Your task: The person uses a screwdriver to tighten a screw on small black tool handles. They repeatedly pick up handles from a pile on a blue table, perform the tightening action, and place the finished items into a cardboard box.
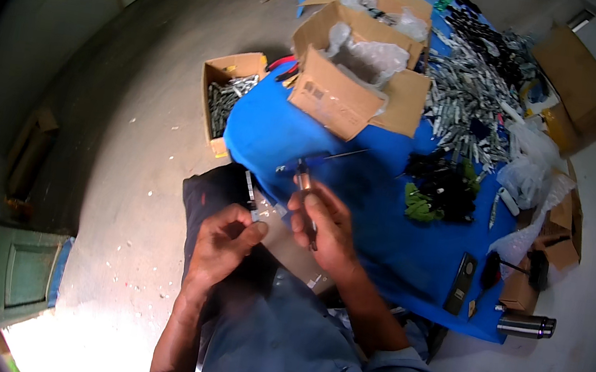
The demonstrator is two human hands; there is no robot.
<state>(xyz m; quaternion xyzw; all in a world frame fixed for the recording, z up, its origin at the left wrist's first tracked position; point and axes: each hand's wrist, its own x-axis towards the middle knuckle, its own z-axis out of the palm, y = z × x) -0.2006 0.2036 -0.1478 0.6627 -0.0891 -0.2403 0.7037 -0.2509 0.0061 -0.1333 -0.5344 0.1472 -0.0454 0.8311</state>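
My left hand (223, 244) is closed, thumb against fingers, over my dark-trousered leg. It pinches a slim whitish-grey strip-like piece (251, 185), whose exact kind I cannot make out. To its right, my right hand (330, 230) wraps round a slender tool with a copper-coloured barrel (304, 181). The tool's dark upper end points away from me, and its lower end shows below my fingers. The two hands are apart, close to the near edge of the blue-covered table (381, 190). A thin rod (347, 154) lies on the cloth beyond the tool.
Beyond the hands stands an open cardboard box (333, 99) with plastic inside. A smaller box (209, 113) holds metallic pieces. Grey slender parts (463, 95) are heaped at far right, nearer black and green pieces (438, 194). A steel flask (527, 325) lies at the right corner.
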